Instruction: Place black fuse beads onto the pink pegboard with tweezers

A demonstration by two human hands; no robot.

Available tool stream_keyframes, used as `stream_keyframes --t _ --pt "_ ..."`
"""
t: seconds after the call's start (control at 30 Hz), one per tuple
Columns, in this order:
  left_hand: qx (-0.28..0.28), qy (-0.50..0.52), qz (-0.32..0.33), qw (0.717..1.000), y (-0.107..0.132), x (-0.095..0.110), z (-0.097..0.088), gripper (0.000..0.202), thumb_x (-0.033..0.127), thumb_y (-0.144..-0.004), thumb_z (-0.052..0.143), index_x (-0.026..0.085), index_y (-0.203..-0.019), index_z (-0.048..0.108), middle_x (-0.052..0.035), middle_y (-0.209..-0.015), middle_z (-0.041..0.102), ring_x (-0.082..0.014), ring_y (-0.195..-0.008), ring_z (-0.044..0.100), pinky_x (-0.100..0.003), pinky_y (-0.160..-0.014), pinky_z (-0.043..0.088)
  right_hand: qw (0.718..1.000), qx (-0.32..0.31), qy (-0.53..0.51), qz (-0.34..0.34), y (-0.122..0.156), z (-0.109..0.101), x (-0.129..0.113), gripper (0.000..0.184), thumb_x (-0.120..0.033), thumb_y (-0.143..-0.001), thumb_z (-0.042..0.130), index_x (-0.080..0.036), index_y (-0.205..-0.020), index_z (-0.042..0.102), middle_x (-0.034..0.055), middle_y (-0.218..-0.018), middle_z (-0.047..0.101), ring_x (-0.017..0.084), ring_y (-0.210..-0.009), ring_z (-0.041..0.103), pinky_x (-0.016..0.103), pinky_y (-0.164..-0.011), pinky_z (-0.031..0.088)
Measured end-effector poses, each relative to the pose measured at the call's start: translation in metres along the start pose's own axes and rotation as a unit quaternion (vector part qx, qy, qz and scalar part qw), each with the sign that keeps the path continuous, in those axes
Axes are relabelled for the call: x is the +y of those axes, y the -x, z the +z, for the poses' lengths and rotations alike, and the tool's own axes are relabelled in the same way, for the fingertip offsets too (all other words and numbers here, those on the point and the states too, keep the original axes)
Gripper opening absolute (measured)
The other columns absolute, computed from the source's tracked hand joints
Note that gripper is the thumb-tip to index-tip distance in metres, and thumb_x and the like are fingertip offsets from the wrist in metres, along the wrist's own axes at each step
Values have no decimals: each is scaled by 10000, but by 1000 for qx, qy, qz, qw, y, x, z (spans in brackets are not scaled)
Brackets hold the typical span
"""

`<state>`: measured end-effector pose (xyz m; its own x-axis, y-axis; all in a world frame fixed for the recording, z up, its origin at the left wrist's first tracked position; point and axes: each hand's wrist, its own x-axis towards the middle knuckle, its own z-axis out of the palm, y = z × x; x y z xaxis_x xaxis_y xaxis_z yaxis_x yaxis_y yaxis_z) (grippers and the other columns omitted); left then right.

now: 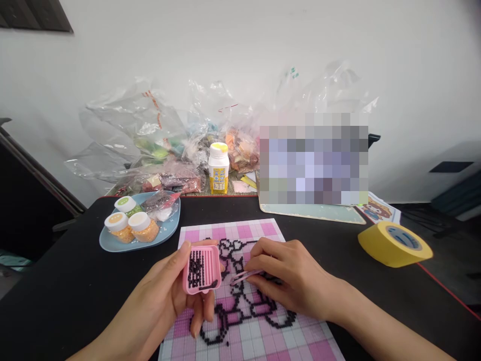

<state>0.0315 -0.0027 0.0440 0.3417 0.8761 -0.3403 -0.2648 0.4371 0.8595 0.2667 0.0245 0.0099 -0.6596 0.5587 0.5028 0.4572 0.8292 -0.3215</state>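
My left hand is closed round a small pink square tray with ridges and many black beads in it, held just above the board's left side. My right hand pinches pink tweezers, their tips pointing left toward the tray. Both hands hover over a pink-and-white checked bead board lying on the black table, where black beads form the outline of a figure.
A blue plate at the back left holds three white-capped jars of orange and green beads plus a bead bag. A yellow-capped bottle stands before crumpled plastic bags. A yellow tape roll lies right.
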Motion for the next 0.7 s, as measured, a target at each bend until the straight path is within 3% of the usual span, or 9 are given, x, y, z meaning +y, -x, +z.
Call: stream_keyframes --t 0.47,0.6,0.7 --pt "-10 -1 4 1000 -2 -2 -3 422 535 -856 618 137 -779 736 -67 -590 702 -184 -530 634 -229 -428 503 1000 -1 4 -5 0 0 0 137 -229 -985 510 -172 -969 634 36 -868 627 118 -667 581 230 -541 406" --pt "-21 -10 11 1000 -3 -3 -3 405 517 -888 583 144 -822 726 -75 -619 713 -184 -548 637 -229 -442 512 999 32 -7 -4 0 -1 1 100 -214 -973 535 -165 -995 620 44 -878 628 123 -697 576 231 -560 432" --pt "-38 -8 7 999 -3 -4 -4 395 501 -935 514 160 -977 707 -80 -643 724 -201 -590 655 -242 -465 526 997 68 -18 -10 -1 -1 -1 93 -191 -963 551 -155 -1021 614 50 -882 622 115 -709 570 219 -564 438"
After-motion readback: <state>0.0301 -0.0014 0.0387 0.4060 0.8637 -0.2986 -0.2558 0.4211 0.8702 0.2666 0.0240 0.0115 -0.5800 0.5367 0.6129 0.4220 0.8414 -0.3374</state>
